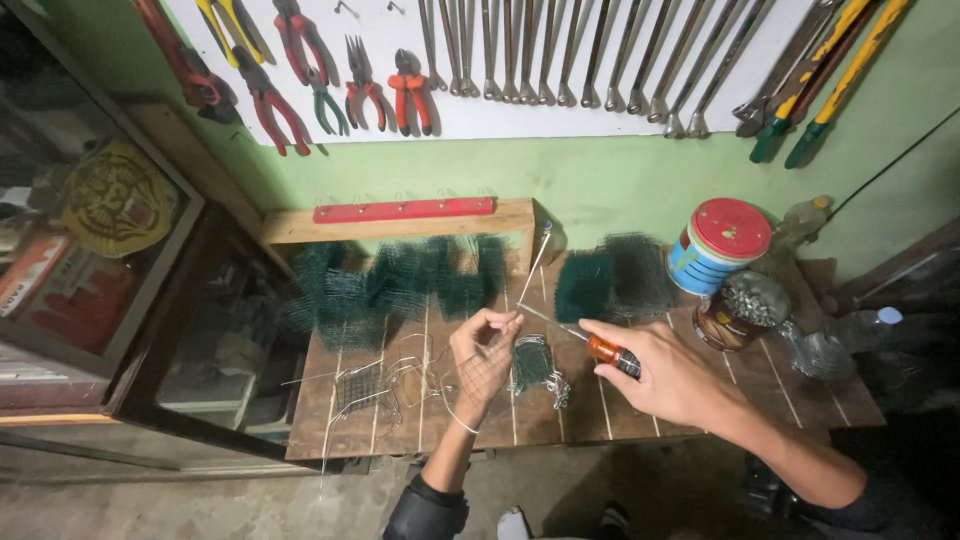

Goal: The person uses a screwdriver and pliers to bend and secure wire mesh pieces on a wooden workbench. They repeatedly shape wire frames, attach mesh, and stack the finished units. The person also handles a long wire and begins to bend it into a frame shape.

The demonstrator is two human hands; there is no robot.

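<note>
A wooden worktop (620,410) stands against a green wall hung with pliers (300,60) and wrenches (560,50). Folded green mesh pieces (400,280) line its back. At centre, the left hand (485,360) has its grip pinched together on a thin wire (532,268) above a small mesh piece (535,368). Just to its right, the right hand (670,375) is clamped on an orange-handled screwdriver (605,352). Two tins (720,245) stand far right.
</note>
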